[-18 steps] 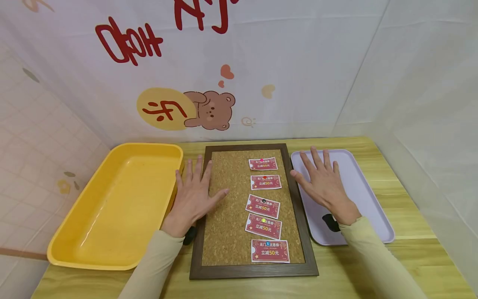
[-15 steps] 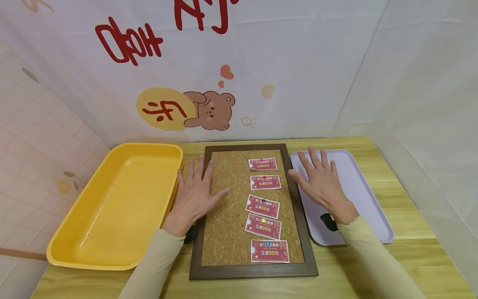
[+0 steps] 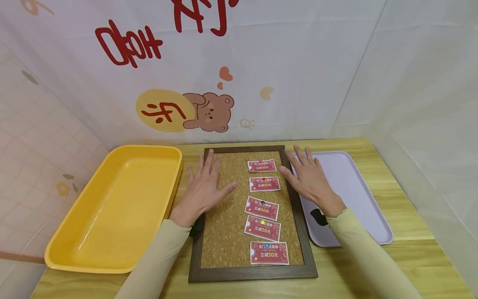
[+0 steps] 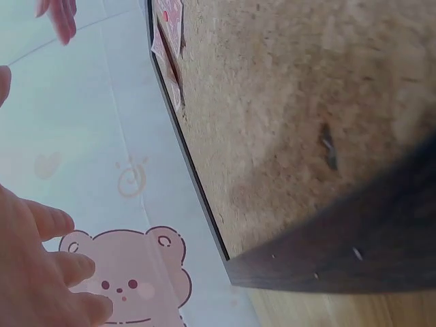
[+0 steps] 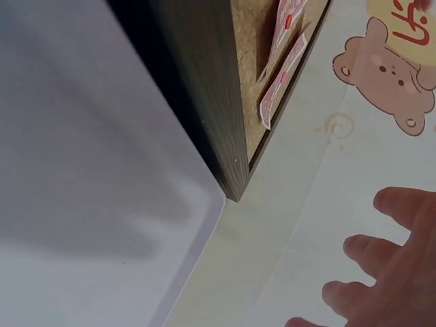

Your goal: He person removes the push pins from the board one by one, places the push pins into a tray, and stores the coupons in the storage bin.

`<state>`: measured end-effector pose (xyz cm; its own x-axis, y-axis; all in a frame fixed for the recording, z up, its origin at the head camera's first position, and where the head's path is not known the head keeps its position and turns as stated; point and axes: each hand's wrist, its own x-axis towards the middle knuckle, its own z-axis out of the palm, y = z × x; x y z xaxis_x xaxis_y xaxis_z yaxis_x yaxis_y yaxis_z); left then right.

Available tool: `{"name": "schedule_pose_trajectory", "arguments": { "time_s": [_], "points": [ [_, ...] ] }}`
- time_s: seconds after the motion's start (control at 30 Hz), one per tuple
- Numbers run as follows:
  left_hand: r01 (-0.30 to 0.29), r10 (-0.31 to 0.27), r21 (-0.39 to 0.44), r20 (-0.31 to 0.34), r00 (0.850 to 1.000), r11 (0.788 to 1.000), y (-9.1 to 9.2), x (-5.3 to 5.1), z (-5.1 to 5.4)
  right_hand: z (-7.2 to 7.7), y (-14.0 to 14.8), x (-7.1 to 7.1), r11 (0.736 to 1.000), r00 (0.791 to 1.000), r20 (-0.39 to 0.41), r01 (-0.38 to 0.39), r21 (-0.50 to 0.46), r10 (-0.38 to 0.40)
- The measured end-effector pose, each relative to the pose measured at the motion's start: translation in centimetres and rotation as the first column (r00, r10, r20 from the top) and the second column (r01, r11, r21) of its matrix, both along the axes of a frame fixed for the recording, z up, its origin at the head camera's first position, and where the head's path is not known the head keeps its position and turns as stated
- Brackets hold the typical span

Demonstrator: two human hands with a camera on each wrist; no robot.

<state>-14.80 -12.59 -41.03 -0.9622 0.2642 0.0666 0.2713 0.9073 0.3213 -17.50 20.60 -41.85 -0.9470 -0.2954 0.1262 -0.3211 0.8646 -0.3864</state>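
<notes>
A cork board with a dark wooden frame (image 3: 254, 273) lies on the table. Several red paper coupons (image 3: 269, 253) are pinned down its right half with coloured pins. My left hand (image 3: 201, 187), fingers spread, is over the board's left edge and holds nothing. Over the right frame edge and the lilac tray's near side is my right hand (image 3: 310, 178), its fingers spread and empty. In the left wrist view the left hand (image 4: 41, 266) is beside the board (image 4: 272, 102); in the right wrist view the right hand (image 5: 388, 266) shows separated fingers.
A yellow tub (image 3: 112, 211) stands on the left of the wooden table (image 3: 418, 232). The lilac tray (image 3: 358, 199) lies to the right of the board. Behind them hangs a white cloth (image 3: 306, 62) with a printed bear and red characters.
Both hands have moved inward: the left hand to the right, farther over the board, and the right hand to the left, onto the board's frame edge. The coupons have not moved.
</notes>
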Motion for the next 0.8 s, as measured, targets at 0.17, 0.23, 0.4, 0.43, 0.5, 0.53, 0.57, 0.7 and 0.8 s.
{"name": "schedule_pose_trajectory", "arguments": {
  "time_s": [0.17, 0.23, 0.4, 0.43, 0.5, 0.53, 0.57, 0.7, 0.8],
  "points": [
    [0.026, -0.027, 0.050, 0.015, 1.000, 0.998, 0.5, -0.9, 0.1, 0.1, -0.3, -0.9, 0.997, 0.998, 0.001, -0.058, -0.044, 0.058],
    [0.039, -0.040, 0.074, 0.016, 0.999, 0.997, 0.8, -1.3, 0.2, 0.3, -0.5, -1.3, 0.995, 0.996, -0.001, -0.084, -0.057, 0.084],
    [0.082, -0.086, 0.117, 0.026, 0.996, 0.990, 1.3, -2.3, 0.1, 0.5, -1.0, -2.4, 0.984, 0.990, 0.015, -0.139, -0.107, 0.141],
    [0.092, -0.096, 0.123, 0.030, 0.995, 0.988, 1.4, -2.5, 0.1, 0.5, -1.1, -2.6, 0.982, 0.988, 0.023, -0.147, -0.119, 0.150],
    [0.106, -0.111, 0.127, 0.032, 0.993, 0.986, 1.6, -2.9, 0.0, 0.4, -1.3, -3.1, 0.978, 0.985, 0.031, -0.164, -0.129, 0.169],
    [0.114, -0.119, 0.131, 0.034, 0.992, 0.985, 1.7, -3.1, -0.1, 0.4, -1.4, -3.2, 0.976, 0.983, 0.037, -0.172, -0.136, 0.179],
    [0.122, -0.128, 0.136, 0.036, 0.991, 0.983, 1.8, -3.3, -0.1, 0.3, -1.5, -3.4, 0.974, 0.981, 0.040, -0.182, -0.137, 0.189],
    [0.154, -0.164, 0.180, 0.041, 0.986, 0.971, 2.2, -3.9, -0.2, 0.3, -2.0, -4.0, 0.970, 0.978, 0.048, -0.193, -0.147, 0.202],
    [0.179, -0.192, 0.217, 0.039, 0.981, 0.960, 2.6, -4.4, -0.3, 0.3, -2.4, -4.5, 0.969, 0.979, 0.036, -0.195, -0.153, 0.202]
  ]
}}
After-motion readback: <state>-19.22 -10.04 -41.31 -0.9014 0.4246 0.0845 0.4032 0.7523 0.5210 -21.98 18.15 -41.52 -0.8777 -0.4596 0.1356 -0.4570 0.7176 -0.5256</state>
